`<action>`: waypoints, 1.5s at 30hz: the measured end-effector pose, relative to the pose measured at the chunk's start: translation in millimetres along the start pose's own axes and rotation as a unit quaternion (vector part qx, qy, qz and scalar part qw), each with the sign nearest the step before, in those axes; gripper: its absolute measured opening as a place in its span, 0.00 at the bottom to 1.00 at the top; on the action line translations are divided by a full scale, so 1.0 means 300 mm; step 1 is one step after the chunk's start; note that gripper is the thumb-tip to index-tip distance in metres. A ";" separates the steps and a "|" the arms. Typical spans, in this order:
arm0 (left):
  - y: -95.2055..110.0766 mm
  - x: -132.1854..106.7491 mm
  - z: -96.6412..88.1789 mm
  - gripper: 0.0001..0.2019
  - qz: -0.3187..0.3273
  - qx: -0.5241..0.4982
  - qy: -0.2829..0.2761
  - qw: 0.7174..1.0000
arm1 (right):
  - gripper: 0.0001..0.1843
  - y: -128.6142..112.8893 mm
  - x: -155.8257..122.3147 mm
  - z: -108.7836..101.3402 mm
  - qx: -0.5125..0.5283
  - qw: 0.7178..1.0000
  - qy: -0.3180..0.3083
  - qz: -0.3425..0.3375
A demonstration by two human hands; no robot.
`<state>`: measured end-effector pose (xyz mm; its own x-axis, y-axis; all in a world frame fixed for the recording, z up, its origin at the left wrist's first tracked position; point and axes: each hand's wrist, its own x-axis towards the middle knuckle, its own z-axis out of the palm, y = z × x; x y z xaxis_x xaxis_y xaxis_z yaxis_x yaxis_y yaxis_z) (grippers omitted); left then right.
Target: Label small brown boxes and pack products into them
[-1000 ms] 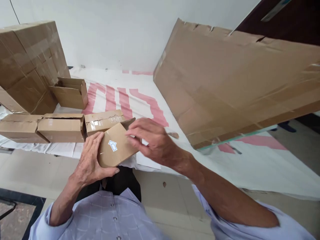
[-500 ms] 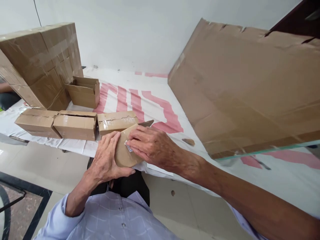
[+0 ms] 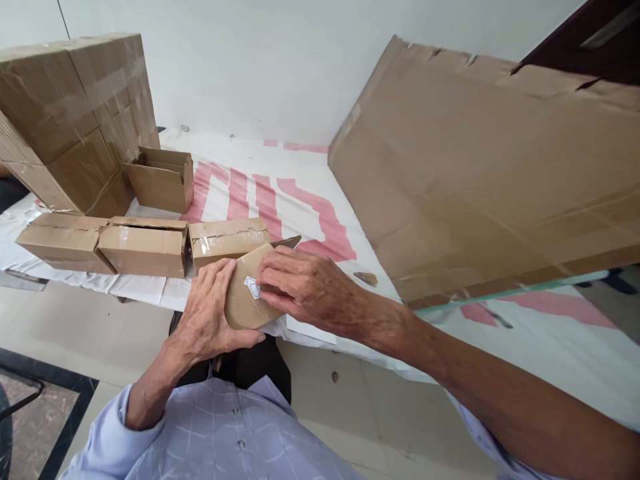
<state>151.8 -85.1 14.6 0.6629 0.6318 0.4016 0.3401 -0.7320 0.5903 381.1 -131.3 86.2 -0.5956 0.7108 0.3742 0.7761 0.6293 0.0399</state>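
Note:
My left hand (image 3: 207, 313) is wrapped round the left side of a small brown cardboard box (image 3: 243, 307), its thumb along the near edge. A small white sticker with blue outlines (image 3: 253, 288) lies on the box's upper face. Curled fingers of my right hand (image 3: 300, 283) press against the right edge of that sticker; their tips are partly hidden. One cardboard flap (image 3: 287, 242) sticks out behind the right hand. Just beyond the held box stands a taped carton (image 3: 227, 237), in a row with a middle carton (image 3: 143, 250) and a left carton (image 3: 65, 247).
A small open box (image 3: 160, 180) stands before a large stack of taped cartons (image 3: 80, 100) at the left. A big cardboard-covered panel (image 3: 480, 173) leans at the right. White cloth with red shapes (image 3: 240, 193) covers the table. A brown scrap (image 3: 367, 278) lies near the panel.
The fingers of my right hand have slid slightly right across the sticker, so more of it shows. My left hand keeps its grip on the box. The whole view has shifted a little.

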 end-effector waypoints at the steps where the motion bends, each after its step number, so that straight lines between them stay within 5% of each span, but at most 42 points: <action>1: 0.002 0.001 0.001 0.61 0.000 0.000 -0.001 1.000 | 0.11 0.002 -0.002 -0.005 0.006 1.000 -0.008 0.006; 18: 0.039 0.007 0.014 0.60 -0.014 0.008 -0.016 1.000 | 0.09 -0.010 0.005 -0.025 0.083 0.980 -0.094 0.155; 33: 0.056 -0.011 0.052 0.57 0.000 0.030 0.024 0.999 | 0.15 -0.052 -0.038 0.003 0.010 0.998 0.021 0.066; 45: 0.059 -0.022 0.056 0.58 -0.008 0.033 0.026 0.999 | 0.15 -0.065 -0.051 0.021 0.030 0.996 0.036 0.070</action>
<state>164.8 -106.6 10.7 0.6218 0.6552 0.4292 0.3948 -0.7354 0.5508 373.7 -152.5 73.8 -0.4641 0.7698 0.4381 0.8356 0.5447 -0.0719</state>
